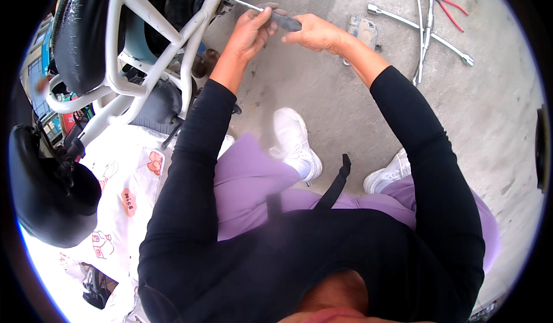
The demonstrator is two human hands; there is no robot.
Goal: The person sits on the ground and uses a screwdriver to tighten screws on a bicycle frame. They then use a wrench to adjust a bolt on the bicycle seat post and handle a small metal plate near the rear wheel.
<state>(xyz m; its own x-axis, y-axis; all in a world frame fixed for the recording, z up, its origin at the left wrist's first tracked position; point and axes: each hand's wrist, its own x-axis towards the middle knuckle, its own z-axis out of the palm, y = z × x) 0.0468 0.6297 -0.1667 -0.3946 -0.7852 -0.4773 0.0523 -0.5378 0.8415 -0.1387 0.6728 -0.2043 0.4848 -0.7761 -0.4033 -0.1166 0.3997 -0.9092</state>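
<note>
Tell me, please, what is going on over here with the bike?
A person crouches on the concrete floor beside a white tubular bike frame. Both hands hold a dark-handled screwdriver: the left hand near the metal shaft, the right hand on the handle's end. Its tip meets a fitting at the frame's upper end. Long metal socket wrenches and red-handled pliers lie on the floor, untouched.

A single head-worn fisheye view looks steeply down from close above the person's chest, facing forward over both forearms toward the concrete floor (322,92), with the white frame (135,46) bending at upper left.
</note>
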